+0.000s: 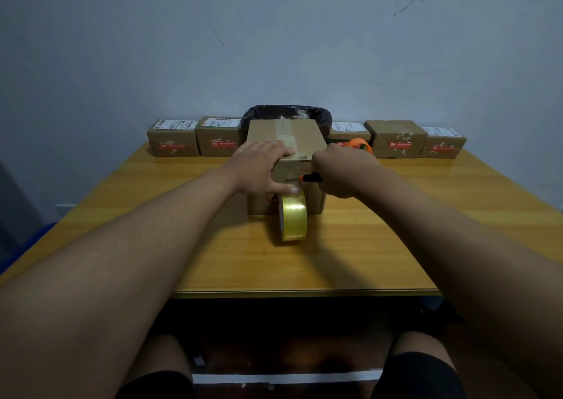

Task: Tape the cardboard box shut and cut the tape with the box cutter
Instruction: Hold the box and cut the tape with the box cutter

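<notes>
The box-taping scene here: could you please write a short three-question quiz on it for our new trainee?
1. True or false: the tape roll stands on edge on the table, against the near side of the cardboard box.
2. Which hand holds the box cutter? A) left B) right C) neither
3. Fill in: the left hand presses flat on the box's ____ face.

Key
1. True.
2. B: the right hand has its grip closed on the orange and black cutter, blade at the box's near side just above the roll.
3. Top, with the thumb reaching down to the tape.
</notes>
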